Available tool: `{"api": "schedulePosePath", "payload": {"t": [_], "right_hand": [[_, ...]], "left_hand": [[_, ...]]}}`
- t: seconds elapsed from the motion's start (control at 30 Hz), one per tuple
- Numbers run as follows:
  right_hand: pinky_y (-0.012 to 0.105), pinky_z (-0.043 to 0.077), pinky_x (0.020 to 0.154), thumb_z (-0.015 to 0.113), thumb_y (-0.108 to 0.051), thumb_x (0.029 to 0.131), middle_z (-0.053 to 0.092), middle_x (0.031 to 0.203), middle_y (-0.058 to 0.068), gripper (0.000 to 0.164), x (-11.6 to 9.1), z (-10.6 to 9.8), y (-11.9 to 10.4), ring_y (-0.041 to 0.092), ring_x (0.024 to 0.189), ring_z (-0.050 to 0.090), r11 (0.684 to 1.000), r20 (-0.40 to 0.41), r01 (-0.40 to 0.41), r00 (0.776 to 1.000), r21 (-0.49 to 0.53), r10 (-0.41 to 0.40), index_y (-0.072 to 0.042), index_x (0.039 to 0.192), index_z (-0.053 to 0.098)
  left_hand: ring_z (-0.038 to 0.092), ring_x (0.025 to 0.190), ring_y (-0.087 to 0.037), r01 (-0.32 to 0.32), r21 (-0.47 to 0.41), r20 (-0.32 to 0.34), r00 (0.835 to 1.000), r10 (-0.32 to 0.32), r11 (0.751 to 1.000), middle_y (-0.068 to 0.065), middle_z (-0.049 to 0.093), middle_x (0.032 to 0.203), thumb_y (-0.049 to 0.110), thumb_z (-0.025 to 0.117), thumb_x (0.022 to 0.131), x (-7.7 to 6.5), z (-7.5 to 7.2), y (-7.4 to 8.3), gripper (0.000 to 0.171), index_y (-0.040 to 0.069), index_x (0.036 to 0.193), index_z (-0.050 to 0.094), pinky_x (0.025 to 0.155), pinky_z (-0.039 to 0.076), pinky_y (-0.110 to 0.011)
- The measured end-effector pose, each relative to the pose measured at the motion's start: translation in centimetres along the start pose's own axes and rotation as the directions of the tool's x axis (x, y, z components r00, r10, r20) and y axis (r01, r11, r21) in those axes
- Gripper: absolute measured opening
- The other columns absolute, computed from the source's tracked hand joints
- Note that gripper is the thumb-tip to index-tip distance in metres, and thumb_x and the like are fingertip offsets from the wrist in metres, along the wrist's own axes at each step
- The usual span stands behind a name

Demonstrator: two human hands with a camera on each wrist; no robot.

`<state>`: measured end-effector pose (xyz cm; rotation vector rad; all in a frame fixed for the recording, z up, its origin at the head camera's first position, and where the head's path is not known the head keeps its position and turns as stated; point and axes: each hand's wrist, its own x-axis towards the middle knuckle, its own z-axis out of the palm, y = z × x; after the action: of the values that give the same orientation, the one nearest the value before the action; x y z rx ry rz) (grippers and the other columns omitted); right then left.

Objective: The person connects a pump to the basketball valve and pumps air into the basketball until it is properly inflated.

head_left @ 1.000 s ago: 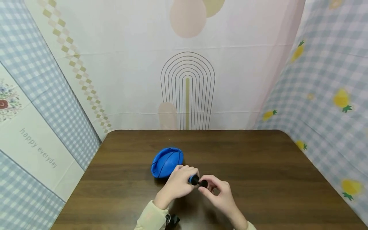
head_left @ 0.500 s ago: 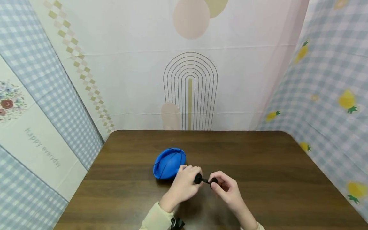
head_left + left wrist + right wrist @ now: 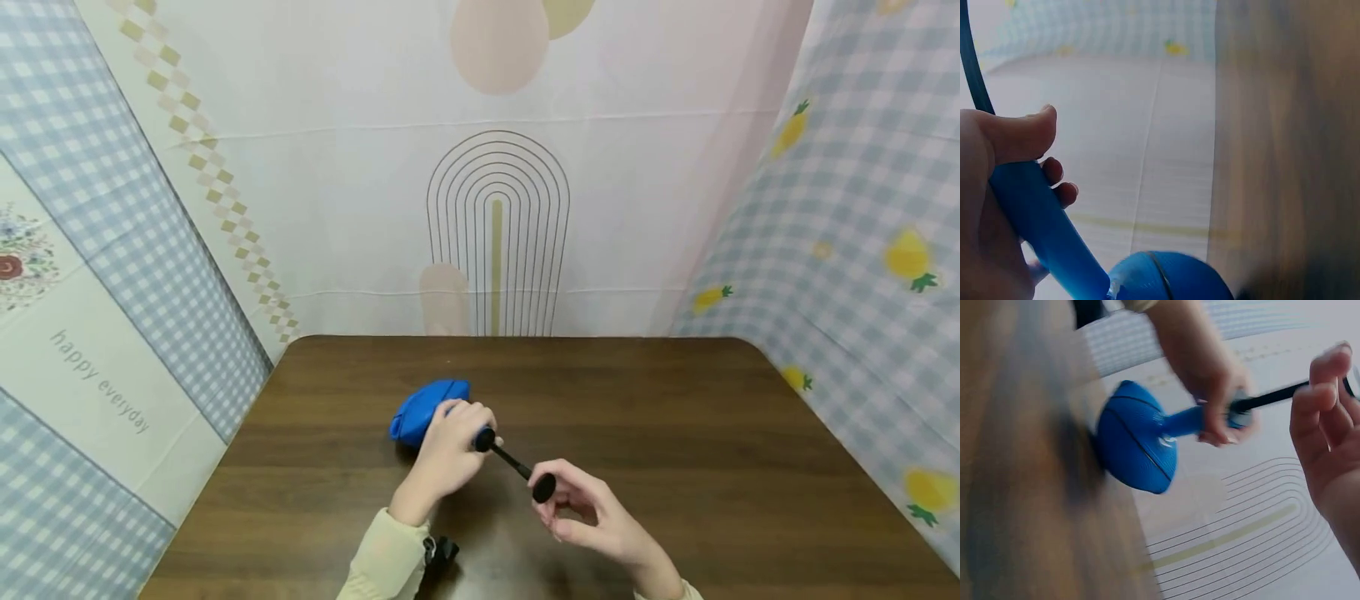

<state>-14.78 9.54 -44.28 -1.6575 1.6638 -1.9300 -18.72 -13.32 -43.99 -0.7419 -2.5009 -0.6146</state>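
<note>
A blue, partly collapsed ball with black seams [image 3: 427, 412] sits on the table, its shape sagging. My left hand [image 3: 453, 450] grips the blue barrel of a hand pump [image 3: 1047, 219], whose lower end meets the ball [image 3: 1135, 437] in the right wrist view. Out of the barrel's black cap runs a long black rod [image 3: 513, 462]. At the rod's end, the curled fingers of my right hand [image 3: 600, 517] hold the black handle [image 3: 543, 488], with the thumb standing apart from it. Part of the handle is hidden behind those fingers.
Brown wooden table [image 3: 645, 417] stretches under and around the hands. A patterned white cloth [image 3: 360, 208] hangs behind its far edge, with checked cloths at both sides. A black strap piece [image 3: 442, 554] hangs at the left wrist.
The right hand has drawn the handle away from the barrel, so much more rod shows. My left hand has tilted the pump and ball, and less of the ball's hollow side faces up.
</note>
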Motion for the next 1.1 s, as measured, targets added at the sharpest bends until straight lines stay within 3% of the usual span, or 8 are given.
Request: {"api": "schedulePosePath", "payload": {"t": [0.1, 0.23, 0.47, 0.67, 0.77, 0.87, 0.97, 1.1], "right_hand": [[0.026, 0.048, 0.05, 0.045, 0.004, 0.096, 0.046, 0.08, 0.019, 0.023, -0.1, -0.2, 0.1, 0.024, 0.06, 0.048, 0.995, 0.037, 0.065, 0.997, 0.076, -0.068, 0.01, 0.118, 0.043], [0.024, 0.045, 0.047, 0.046, 0.01, 0.094, 0.046, 0.075, 0.016, 0.01, -0.2, 0.0, 0.6, 0.023, 0.055, 0.045, 0.998, -0.028, 0.055, 0.998, 0.007, -0.055, 0.007, 0.104, 0.048], [0.021, 0.043, 0.048, 0.053, 0.012, 0.09, 0.053, 0.074, 0.014, 0.02, -0.2, 1.0, 1.3, 0.016, 0.052, 0.044, 0.976, -0.237, -0.144, 0.966, -0.161, 0.104, -0.002, 0.104, 0.058], [0.023, 0.044, 0.049, 0.053, 0.01, 0.091, 0.056, 0.075, 0.012, 0.023, 0.3, 1.3, 1.6, 0.011, 0.054, 0.046, 0.951, -0.32, -0.248, 0.93, -0.186, 0.18, -0.005, 0.106, 0.062], [0.023, 0.041, 0.045, 0.05, 0.015, 0.09, 0.049, 0.067, 0.011, 0.024, 0.4, 1.1, 1.2, 0.018, 0.049, 0.042, 0.975, -0.291, -0.17, 0.949, -0.14, 0.124, -0.002, 0.101, 0.062], [0.021, 0.04, 0.043, 0.046, 0.021, 0.086, 0.05, 0.068, 0.013, 0.027, 0.2, 0.6, 0.9, 0.021, 0.048, 0.041, 0.997, -0.202, 0.004, 0.979, -0.083, -0.021, 0.002, 0.096, 0.062], [0.019, 0.04, 0.043, 0.046, 0.02, 0.086, 0.05, 0.065, 0.014, 0.023, 0.1, 0.1, 0.9, 0.018, 0.048, 0.043, 0.989, -0.1, 0.144, 0.984, -0.021, -0.145, 0.005, 0.096, 0.061], [0.017, 0.042, 0.044, 0.049, 0.014, 0.09, 0.049, 0.065, 0.014, 0.015, -0.2, -0.1, 1.4, 0.017, 0.049, 0.045, 0.986, -0.02, 0.165, 0.986, -0.009, -0.165, 0.006, 0.096, 0.06]], "left_hand": [[0.057, 0.085, -0.013, 0.022, 0.0, -0.029, 0.999, -0.022, 1.0, 0.009, 0.058, 0.08, 0.015, 0.072, 0.083, 0.0, -0.1, -0.2, 0.018, 0.02, 0.085, 0.055, 0.104, 0.038, -0.048], [0.058, 0.085, -0.013, -0.007, 0.017, -0.004, 1.0, 0.007, 1.0, 0.009, 0.06, 0.081, 0.019, 0.071, 0.085, 0.0, 0.3, 1.2, 0.015, 0.019, 0.086, 0.056, 0.103, 0.039, -0.047], [0.054, 0.08, -0.01, -0.118, 0.013, 0.086, 0.989, 0.117, 0.993, 0.009, 0.06, 0.083, 0.011, 0.071, 0.078, -0.2, 0.5, 4.1, 0.02, 0.019, 0.089, 0.058, 0.093, 0.043, -0.037], [0.053, 0.08, -0.009, -0.145, 0.016, 0.094, 0.985, 0.143, 0.989, 0.009, 0.057, 0.08, 0.009, 0.068, 0.076, 0.0, 0.5, 3.8, 0.019, 0.021, 0.084, 0.055, 0.093, 0.042, -0.035], [0.055, 0.082, -0.009, -0.149, -0.001, 0.079, 0.986, 0.149, 0.989, 0.01, 0.058, 0.081, 0.015, 0.069, 0.08, 0.3, 0.8, 2.9, 0.016, 0.022, 0.086, 0.057, 0.095, 0.042, -0.036], [0.055, 0.081, -0.01, -0.134, -0.004, 0.014, 0.991, 0.134, 0.991, 0.01, 0.058, 0.08, 0.019, 0.07, 0.084, 0.3, 0.8, 1.8, 0.013, 0.021, 0.086, 0.057, 0.095, 0.042, -0.037], [0.054, 0.08, -0.011, -0.095, 0.005, -0.05, 0.994, 0.095, 0.995, 0.01, 0.057, 0.078, 0.018, 0.069, 0.085, 0.2, 0.7, 1.0, 0.014, 0.02, 0.084, 0.055, 0.096, 0.043, -0.038], [0.053, 0.082, -0.011, -0.059, 0.025, -0.04, 0.997, 0.06, 0.998, 0.01, 0.057, 0.079, 0.012, 0.068, 0.084, -0.1, 0.7, 0.7, 0.016, 0.02, 0.084, 0.054, 0.098, 0.041, -0.038]]}}
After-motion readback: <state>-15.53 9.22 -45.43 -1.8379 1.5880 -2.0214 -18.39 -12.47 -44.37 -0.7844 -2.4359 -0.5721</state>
